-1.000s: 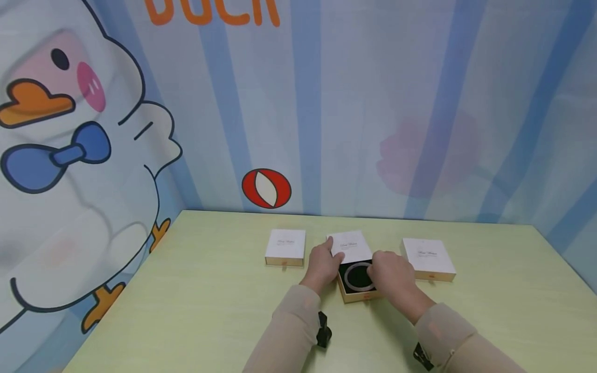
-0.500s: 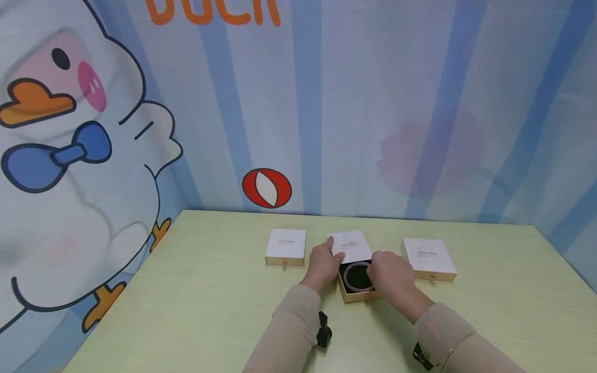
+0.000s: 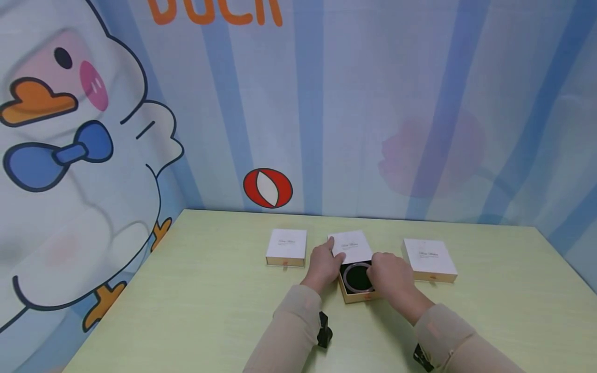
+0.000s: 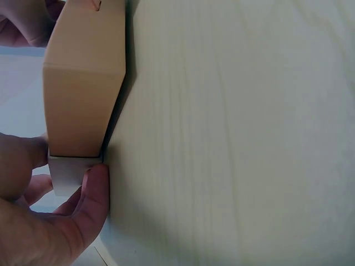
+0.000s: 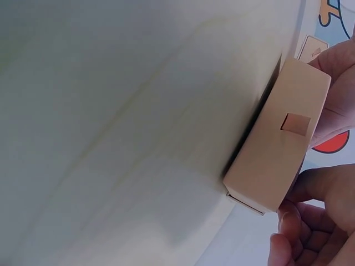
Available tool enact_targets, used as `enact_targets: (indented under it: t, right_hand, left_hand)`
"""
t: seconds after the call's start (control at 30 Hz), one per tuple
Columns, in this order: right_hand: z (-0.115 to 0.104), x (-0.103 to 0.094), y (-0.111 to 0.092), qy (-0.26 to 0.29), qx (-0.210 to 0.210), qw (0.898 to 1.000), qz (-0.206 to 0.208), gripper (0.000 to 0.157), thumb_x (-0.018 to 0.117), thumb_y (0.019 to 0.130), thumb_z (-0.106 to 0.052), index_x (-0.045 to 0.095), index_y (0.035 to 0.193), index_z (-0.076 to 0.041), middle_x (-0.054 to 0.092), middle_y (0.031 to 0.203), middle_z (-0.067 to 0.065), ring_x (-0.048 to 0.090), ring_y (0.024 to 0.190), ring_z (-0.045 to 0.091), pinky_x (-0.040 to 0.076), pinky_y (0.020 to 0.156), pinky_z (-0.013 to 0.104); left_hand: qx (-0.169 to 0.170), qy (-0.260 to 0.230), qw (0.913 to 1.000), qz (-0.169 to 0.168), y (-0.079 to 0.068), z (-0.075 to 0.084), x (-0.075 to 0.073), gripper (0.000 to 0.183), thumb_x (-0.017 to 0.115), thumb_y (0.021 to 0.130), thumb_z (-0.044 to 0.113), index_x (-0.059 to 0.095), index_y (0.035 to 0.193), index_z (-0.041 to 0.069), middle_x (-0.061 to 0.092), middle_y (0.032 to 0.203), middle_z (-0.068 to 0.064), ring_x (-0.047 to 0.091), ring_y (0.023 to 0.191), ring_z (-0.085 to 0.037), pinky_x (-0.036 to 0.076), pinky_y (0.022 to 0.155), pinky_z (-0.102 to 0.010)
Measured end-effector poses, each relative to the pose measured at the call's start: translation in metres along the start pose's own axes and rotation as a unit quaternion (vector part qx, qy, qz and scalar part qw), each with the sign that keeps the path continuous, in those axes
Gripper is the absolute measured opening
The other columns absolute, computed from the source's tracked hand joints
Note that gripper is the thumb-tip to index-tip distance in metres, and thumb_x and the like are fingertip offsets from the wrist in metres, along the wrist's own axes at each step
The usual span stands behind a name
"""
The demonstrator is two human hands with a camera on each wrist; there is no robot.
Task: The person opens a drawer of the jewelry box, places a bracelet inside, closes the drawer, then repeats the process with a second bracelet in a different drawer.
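Note:
In the head view, a white box sleeve (image 3: 352, 246) lies mid-table with its tan drawer (image 3: 361, 298) pulled partly out toward me. A round bangle (image 3: 346, 283) sits on the drawer's black lining. My left hand (image 3: 322, 265) grips the sleeve by its left side; the left wrist view shows the fingers (image 4: 95, 194) pressed along its side wall. My right hand (image 3: 392, 274) is curled at the bangle's right edge, its fingertips hidden in the head view. In the right wrist view its thumb (image 5: 313, 183) reaches over the drawer's rim, the other fingers curled beside it.
A closed white box (image 3: 286, 246) stands to the left, and another closed box (image 3: 429, 259) sits close by my right hand. Both have tan fronts. The pale wooden table (image 3: 210, 290) meets a printed duck backdrop (image 3: 340, 103) at its back edge.
The bangle has shifted very slightly in the drawer beside my right fingers. Both hands and the boxes have stayed almost where they were.

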State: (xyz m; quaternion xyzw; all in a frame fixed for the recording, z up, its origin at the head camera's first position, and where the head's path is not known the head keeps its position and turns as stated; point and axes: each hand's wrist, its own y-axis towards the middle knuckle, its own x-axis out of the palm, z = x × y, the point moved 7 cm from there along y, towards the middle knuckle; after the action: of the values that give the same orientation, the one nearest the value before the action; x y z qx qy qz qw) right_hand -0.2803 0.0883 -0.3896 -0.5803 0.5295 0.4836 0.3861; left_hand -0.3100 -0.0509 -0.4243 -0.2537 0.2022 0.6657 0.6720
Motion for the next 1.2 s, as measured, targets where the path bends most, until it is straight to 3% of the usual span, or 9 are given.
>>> enact_targets:
  t: [1.2]
  right_hand:
    - [-0.0004, 0.0031, -0.0018, -0.015, -0.016, 1.0, -0.004, 0.017, 0.058, 0.087, -0.013, 0.062, 0.074, -0.003, 0.059, 0.066, 0.007, 0.049, 0.055, 0.018, 0.041, 0.047, 0.031]
  left_hand:
    - [0.005, -0.004, 1.0, -0.001, 0.0009, -0.0004, 0.0004, 0.056, 0.053, 0.097, 0.021, 0.033, 0.146, 0.005, 0.038, 0.149, -0.013, 0.035, 0.138, -0.028, 0.033, 0.111, -0.041]
